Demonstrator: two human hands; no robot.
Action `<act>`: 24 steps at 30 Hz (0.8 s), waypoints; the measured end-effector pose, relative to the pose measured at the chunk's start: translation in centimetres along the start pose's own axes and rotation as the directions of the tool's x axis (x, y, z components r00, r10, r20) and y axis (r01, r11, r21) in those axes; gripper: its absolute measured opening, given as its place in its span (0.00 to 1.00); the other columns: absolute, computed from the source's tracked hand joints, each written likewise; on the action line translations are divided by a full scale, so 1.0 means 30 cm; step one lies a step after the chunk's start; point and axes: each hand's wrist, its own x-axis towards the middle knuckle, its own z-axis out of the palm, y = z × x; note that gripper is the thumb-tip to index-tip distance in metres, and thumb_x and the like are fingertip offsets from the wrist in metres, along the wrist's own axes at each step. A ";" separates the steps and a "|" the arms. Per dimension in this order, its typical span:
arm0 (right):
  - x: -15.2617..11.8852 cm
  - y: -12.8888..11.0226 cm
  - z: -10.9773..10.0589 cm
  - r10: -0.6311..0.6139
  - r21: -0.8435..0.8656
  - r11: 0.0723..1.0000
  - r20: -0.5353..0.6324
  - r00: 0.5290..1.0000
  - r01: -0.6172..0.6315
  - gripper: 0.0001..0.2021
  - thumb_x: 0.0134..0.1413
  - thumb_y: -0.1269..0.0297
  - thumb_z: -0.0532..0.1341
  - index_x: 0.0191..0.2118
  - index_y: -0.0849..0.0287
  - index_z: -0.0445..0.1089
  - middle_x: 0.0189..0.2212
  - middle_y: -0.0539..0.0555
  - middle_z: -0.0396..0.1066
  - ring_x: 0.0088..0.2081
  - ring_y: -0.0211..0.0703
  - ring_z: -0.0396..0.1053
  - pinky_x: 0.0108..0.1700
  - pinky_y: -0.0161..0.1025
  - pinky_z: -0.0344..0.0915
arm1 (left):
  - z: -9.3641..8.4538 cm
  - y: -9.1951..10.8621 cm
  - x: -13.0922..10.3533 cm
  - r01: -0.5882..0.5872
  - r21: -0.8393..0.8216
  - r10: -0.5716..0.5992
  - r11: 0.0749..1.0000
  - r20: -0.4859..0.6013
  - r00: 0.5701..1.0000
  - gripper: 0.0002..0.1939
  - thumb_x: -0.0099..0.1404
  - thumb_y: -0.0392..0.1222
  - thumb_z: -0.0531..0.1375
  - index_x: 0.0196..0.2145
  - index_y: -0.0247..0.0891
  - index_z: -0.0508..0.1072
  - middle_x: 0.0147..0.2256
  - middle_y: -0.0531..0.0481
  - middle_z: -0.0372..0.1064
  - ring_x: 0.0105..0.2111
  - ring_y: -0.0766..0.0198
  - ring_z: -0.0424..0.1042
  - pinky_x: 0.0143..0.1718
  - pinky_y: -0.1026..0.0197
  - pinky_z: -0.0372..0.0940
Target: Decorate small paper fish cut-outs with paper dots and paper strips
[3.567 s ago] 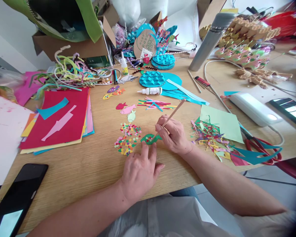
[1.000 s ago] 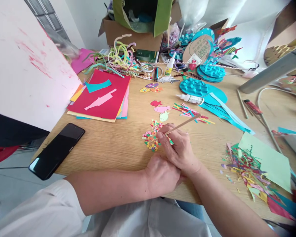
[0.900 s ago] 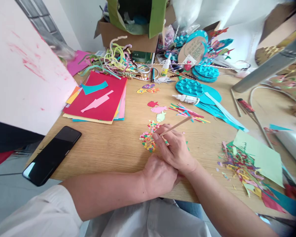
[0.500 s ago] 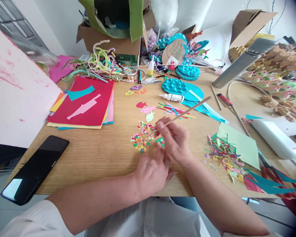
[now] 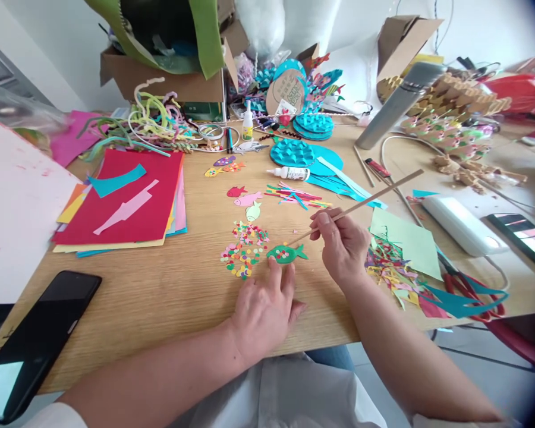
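Right hand [image 5: 345, 246], grasping thin tan wooden stick [image 5: 374, 196], has shifted its tip from multicoloured round paper dots [image 5: 241, 268] to dotted green paper fish [image 5: 289, 257] beside them; left hand [image 5: 262, 309], unclenched, fingertip-steadies the fish.

White panel [image 5: 18, 208] partly off-frame left

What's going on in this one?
The right hand holds a stick, its tip by a green fish that bears small dots. The left hand rests a fingertip on that fish. Loose dots lie to its left; a red fish and a pink fish lie farther back.
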 end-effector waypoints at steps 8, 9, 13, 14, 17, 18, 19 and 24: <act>0.011 0.006 0.010 -0.213 -0.102 0.968 0.152 0.965 0.230 0.16 0.64 0.62 0.51 0.24 0.55 0.62 0.19 0.50 0.64 0.23 0.40 0.64 0.30 0.39 0.62 | -0.002 -0.005 0.006 0.005 0.005 -0.005 1.000 0.013 1.000 0.33 0.70 0.55 0.49 0.66 0.33 0.53 0.61 0.26 0.57 0.29 0.59 0.74 0.31 0.55 0.68; 0.012 0.006 0.009 -0.224 -0.109 0.964 0.156 0.962 0.242 0.16 0.63 0.63 0.51 0.23 0.55 0.61 0.18 0.50 0.64 0.24 0.40 0.64 0.30 0.40 0.61 | -0.003 -0.006 0.006 0.007 0.005 -0.007 1.000 0.009 1.000 0.33 0.70 0.55 0.49 0.66 0.33 0.54 0.61 0.26 0.57 0.29 0.58 0.74 0.32 0.55 0.68; 0.015 0.011 0.005 -0.250 -0.131 0.953 0.162 0.955 0.272 0.15 0.63 0.65 0.52 0.23 0.55 0.60 0.19 0.51 0.64 0.24 0.40 0.63 0.30 0.40 0.60 | -0.006 -0.008 0.007 0.016 -0.007 -0.016 1.000 0.010 1.000 0.32 0.70 0.54 0.48 0.65 0.31 0.56 0.60 0.27 0.58 0.31 0.58 0.75 0.33 0.55 0.68; 0.015 0.012 0.005 -0.254 -0.133 0.952 0.168 0.953 0.277 0.15 0.63 0.65 0.51 0.23 0.55 0.60 0.19 0.51 0.64 0.24 0.40 0.63 0.30 0.40 0.60 | -0.007 -0.008 0.006 0.016 -0.008 -0.016 1.000 0.011 1.000 0.32 0.70 0.54 0.48 0.64 0.31 0.56 0.60 0.27 0.58 0.31 0.58 0.75 0.34 0.55 0.68; 0.016 0.014 0.006 -0.249 -0.133 0.952 0.185 0.951 0.275 0.15 0.62 0.65 0.51 0.23 0.55 0.60 0.19 0.51 0.64 0.24 0.41 0.63 0.31 0.40 0.59 | -0.007 -0.007 0.006 0.014 -0.009 -0.014 1.000 0.006 1.000 0.32 0.71 0.54 0.48 0.64 0.30 0.57 0.59 0.27 0.59 0.32 0.58 0.75 0.34 0.55 0.69; 0.016 0.014 0.007 -0.247 -0.131 0.953 0.188 0.951 0.273 0.15 0.63 0.65 0.51 0.23 0.55 0.60 0.19 0.51 0.63 0.24 0.40 0.62 0.31 0.40 0.59 | -0.007 -0.007 0.006 0.014 -0.010 -0.014 1.000 0.004 1.000 0.31 0.71 0.53 0.48 0.64 0.30 0.57 0.59 0.27 0.59 0.32 0.57 0.75 0.34 0.55 0.69; 0.017 0.013 0.008 -0.247 -0.127 0.954 0.190 0.950 0.273 0.15 0.63 0.65 0.51 0.23 0.55 0.59 0.19 0.51 0.63 0.24 0.40 0.62 0.31 0.40 0.59 | -0.008 -0.007 0.006 0.015 -0.010 -0.015 1.000 0.004 1.000 0.31 0.70 0.53 0.48 0.64 0.30 0.57 0.59 0.28 0.59 0.32 0.58 0.75 0.34 0.55 0.69; 0.018 0.013 0.012 -0.256 -0.112 0.953 0.201 0.946 0.281 0.15 0.62 0.65 0.51 0.23 0.54 0.57 0.19 0.50 0.62 0.24 0.40 0.60 0.30 0.40 0.58 | -0.011 -0.008 0.008 0.015 0.005 -0.015 1.000 0.010 1.000 0.31 0.70 0.53 0.48 0.64 0.31 0.57 0.59 0.28 0.59 0.30 0.60 0.74 0.32 0.56 0.68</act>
